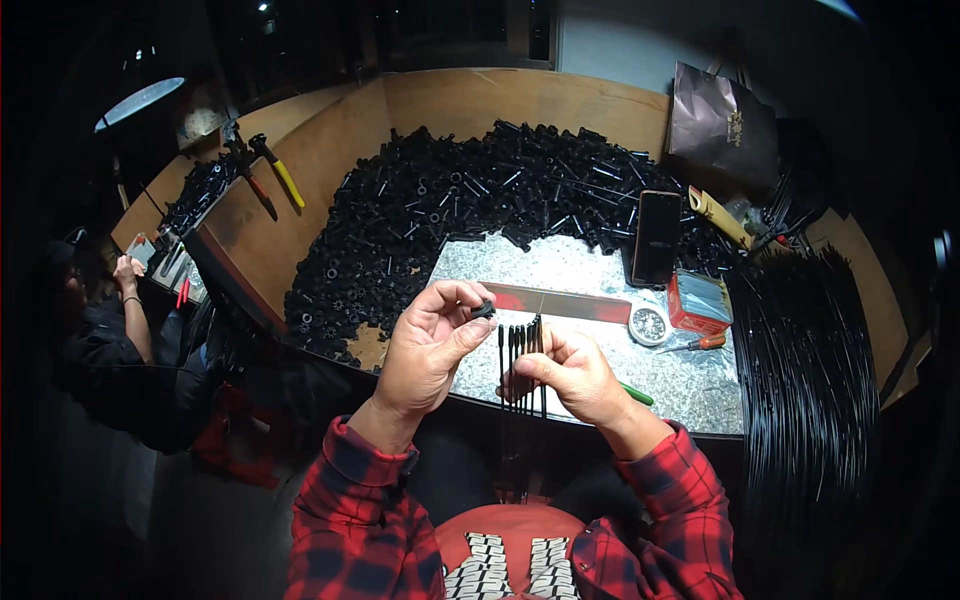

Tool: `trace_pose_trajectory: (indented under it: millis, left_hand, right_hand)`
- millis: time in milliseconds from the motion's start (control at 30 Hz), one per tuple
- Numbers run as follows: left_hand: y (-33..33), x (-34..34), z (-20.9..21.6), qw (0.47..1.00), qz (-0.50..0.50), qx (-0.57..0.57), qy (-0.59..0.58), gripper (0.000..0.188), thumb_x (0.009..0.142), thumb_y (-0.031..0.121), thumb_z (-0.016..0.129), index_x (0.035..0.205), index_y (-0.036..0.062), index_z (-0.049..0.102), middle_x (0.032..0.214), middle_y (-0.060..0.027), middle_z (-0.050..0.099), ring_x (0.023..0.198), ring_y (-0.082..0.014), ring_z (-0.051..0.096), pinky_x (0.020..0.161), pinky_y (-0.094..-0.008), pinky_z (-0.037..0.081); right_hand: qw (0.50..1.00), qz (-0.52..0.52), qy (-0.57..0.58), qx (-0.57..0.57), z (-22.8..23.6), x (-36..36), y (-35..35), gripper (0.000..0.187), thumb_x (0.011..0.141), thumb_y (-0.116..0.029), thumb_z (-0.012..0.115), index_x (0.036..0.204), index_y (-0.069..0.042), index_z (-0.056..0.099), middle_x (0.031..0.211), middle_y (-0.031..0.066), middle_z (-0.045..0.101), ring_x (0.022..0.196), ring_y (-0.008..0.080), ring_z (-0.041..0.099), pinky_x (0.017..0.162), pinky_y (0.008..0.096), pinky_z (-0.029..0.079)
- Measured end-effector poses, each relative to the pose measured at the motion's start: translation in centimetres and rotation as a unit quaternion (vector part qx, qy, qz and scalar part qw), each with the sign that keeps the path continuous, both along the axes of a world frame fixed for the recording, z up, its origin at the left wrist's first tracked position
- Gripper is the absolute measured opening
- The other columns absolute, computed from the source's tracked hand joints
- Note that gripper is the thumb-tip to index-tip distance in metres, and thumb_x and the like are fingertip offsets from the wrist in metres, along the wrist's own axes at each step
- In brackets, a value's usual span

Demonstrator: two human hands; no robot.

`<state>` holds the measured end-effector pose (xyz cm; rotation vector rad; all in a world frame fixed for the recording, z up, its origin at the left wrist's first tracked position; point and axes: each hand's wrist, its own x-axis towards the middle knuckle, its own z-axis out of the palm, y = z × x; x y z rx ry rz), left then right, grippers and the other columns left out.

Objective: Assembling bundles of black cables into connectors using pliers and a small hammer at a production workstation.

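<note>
A small dark piece (483, 310) is pinched between the thumb and fingers of my left hand (428, 345); its exact kind is too small to make out. Several thin black rods (516, 345), thicker at their upper ends, stand side by side in my right hand (572, 375), its thumb pressed across them. Their lower lengths hang down past the bench edge into shadow. The left hand's piece is just left of the rod tops and slightly above them. Both hands are raised over the front edge of a metal-topped bench (500, 262).
Small black parts (470, 185) are heaped behind my hands. A metal bar (585, 305), phone (656, 238), round white container (648, 325), red box (698, 302) and orange-handled screwdriver (705, 343) lie rightward. Long black rods (805, 370) drape at right. A co-worker (130, 340) sits at left.
</note>
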<state>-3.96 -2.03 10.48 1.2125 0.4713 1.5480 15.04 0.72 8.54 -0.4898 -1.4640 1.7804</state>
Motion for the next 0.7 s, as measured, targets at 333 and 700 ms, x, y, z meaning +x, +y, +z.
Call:
trace_pose_trajectory:
  millis: [333,700]
  left_hand:
    - [-0.9,0.3,1.1,0.999,-0.027,-0.013,0.038,0.027,0.086,-0.005,0.059,0.113,0.0002,0.057,0.120,-0.0132,0.057,0.111,-0.0166,0.053,0.099,-0.0310,0.041]
    - [-1.4,0.4,1.1,0.997,0.026,-0.006,0.069,0.024,0.086,-0.002,0.061,0.110,-0.0014,0.058,0.112,-0.0106,0.059,0.110,-0.0173,0.054,0.098,-0.0314,0.042]
  right_hand:
    - [1.000,0.010,0.011,0.008,0.2,-0.1,-0.1,0.022,0.091,-0.012,0.063,0.076,-0.007,0.047,0.076,0.0023,0.061,0.070,0.0076,0.059,0.063,0.0231,0.048]
    - [1.000,0.000,0.009,0.010,0.3,-0.8,-0.5,0.013,0.091,-0.012,0.063,0.088,-0.001,0.055,0.080,0.0041,0.063,0.071,0.0075,0.059,0.063,0.0222,0.048]
